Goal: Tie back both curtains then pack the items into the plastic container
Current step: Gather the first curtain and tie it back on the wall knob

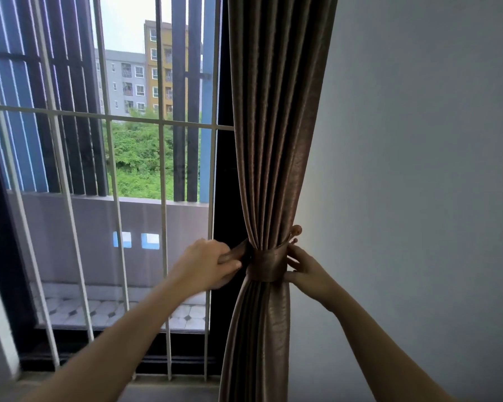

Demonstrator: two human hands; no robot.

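I see the brown curtain (273, 140) gathered into a bundle at the right edge of the window, against the grey wall (418, 169). A matching tieback band (266, 265) wraps around its narrowest part. My left hand (208, 264) is closed on the loose end of the band, on the window side. My right hand (305, 271) pinches the band's other side with its fingers curled, just below a small hook (295, 232) on the wall. White window bars (163, 169) stand to the left.
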